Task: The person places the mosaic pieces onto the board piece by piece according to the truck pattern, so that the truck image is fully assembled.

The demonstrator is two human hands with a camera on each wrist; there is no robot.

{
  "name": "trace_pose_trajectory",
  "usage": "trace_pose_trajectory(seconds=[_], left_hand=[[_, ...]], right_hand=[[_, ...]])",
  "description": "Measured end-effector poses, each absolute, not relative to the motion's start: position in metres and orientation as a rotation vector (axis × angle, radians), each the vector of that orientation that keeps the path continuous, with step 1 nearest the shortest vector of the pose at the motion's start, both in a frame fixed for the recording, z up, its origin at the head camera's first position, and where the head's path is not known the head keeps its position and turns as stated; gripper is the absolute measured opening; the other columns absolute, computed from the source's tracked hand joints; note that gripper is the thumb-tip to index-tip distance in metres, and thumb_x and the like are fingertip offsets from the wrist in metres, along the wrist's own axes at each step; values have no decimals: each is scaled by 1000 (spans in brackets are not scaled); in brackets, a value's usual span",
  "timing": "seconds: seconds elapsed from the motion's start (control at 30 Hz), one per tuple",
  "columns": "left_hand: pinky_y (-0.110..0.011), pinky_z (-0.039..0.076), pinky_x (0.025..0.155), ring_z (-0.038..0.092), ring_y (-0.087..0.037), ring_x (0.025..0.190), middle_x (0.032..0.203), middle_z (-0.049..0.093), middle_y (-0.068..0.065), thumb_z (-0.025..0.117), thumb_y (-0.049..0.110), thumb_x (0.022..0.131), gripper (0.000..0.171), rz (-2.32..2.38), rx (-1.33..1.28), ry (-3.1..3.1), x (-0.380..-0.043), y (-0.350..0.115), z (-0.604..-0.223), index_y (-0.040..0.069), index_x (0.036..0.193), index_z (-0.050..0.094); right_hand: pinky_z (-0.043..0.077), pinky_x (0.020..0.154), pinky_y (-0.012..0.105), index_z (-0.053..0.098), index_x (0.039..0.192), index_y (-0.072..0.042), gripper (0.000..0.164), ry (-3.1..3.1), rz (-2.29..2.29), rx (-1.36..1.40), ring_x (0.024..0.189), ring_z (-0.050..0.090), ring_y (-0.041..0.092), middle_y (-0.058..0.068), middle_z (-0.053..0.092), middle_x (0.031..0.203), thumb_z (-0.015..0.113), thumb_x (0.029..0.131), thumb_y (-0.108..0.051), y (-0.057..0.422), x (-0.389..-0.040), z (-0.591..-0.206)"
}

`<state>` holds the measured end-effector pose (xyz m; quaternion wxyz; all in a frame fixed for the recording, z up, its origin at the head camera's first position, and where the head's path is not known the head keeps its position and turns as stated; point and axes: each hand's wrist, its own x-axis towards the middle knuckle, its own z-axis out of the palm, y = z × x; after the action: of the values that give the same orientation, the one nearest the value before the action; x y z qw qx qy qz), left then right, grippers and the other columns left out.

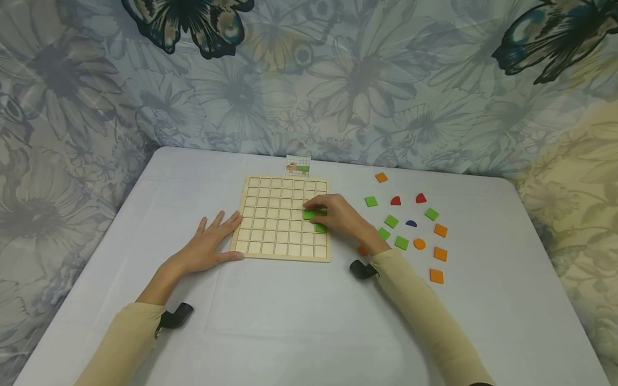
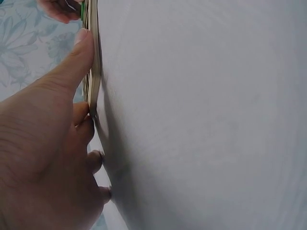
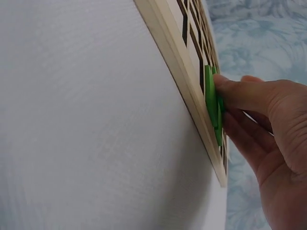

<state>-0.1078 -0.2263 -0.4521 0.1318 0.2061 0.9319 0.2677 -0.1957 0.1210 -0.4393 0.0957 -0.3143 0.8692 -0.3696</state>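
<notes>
A square wooden grid board lies flat on the white table. My left hand rests at its left side with fingers spread, the index fingertip and thumb at the edge. Over the right part of the grid, my right hand pinches a green square tile between thumb and fingers, partly covering it. Just below sits another green square tile in the rightmost column. From the right wrist, the thumb shows against the green tiles, close over the board's cells.
Behind the board lies a small pattern card. To the right are scattered loose pieces: several green squares, orange squares, an orange circle, red wedge pieces and a blue half-circle. The right forearm passes near them.
</notes>
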Motion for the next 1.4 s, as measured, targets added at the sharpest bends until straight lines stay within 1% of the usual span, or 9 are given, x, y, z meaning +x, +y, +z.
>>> trace_pose_trajectory(seconds=[0.2, 0.4, 0.57, 0.73, 0.9, 1.17, 1.27, 1.4], left_hand=[[-63, -10, 114, 0, -42, 148, 163, 14, -10, 69, 52, 86, 95, 785, 608, 2705, -108, -226, -450, 7, 156, 23], [-63, -10, 114, 0, -42, 148, 163, 13, -9, 68, 53, 86, 96, 776, 607, 2697, -108, -225, -451, 8, 156, 21], [-63, -11, 114, 0, -43, 148, 163, 14, -10, 68, 52, 86, 95, 798, 607, 2695, -107, -224, -450, 7, 156, 23], [-62, -11, 114, 0, -42, 148, 163, 13, -10, 67, 53, 87, 95, 781, 594, 2694, -107, -225, -449, 7, 156, 22], [-62, -11, 114, 0, -42, 148, 163, 14, -10, 69, 52, 86, 95, 776, 594, 2702, -107, -224, -450, 8, 156, 23], [-62, -11, 114, 0, -42, 148, 163, 13, -10, 68, 53, 86, 95, 772, 584, 2693, -107, -225, -449, 7, 156, 22], [-62, -11, 114, 0, -42, 148, 163, 13, -10, 68, 53, 86, 95, 777, 588, 2692, -106, -225, -449, 7, 156, 23], [-62, -11, 114, 0, -41, 149, 163, 14, -9, 68, 53, 86, 95, 775, 591, 2695, -107, -223, -449, 8, 156, 23]], right_hand=[[51, 94, 28, 70, 117, -6, 36, 2582, -1074, -942, 107, 65, 17, 5, 70, 116, 79, 82, -8, 120, -194, -437], [51, 94, 30, 71, 117, -6, 35, 2631, -1037, -932, 107, 66, 18, 5, 71, 115, 79, 83, -11, 124, -191, -437], [51, 94, 32, 71, 115, -4, 33, 2646, -1077, -937, 107, 66, 19, 7, 71, 114, 78, 84, -9, 131, -189, -435], [51, 97, 33, 70, 117, -2, 33, 2643, -1107, -941, 109, 65, 21, 8, 71, 115, 76, 85, -7, 141, -187, -432], [49, 99, 37, 68, 120, -2, 33, 2651, -1115, -888, 111, 64, 23, 8, 70, 117, 73, 88, -6, 155, -184, -429], [51, 97, 39, 68, 119, 0, 34, 2691, -1081, -880, 109, 65, 26, 12, 70, 115, 74, 86, -4, 172, -183, -424], [51, 96, 41, 68, 119, 1, 34, 2711, -1069, -843, 108, 66, 28, 12, 70, 115, 74, 86, -3, 181, -181, -423], [51, 96, 43, 68, 120, -1, 33, 2746, -1037, -766, 108, 66, 28, 11, 70, 115, 73, 88, -5, 193, -177, -422]])
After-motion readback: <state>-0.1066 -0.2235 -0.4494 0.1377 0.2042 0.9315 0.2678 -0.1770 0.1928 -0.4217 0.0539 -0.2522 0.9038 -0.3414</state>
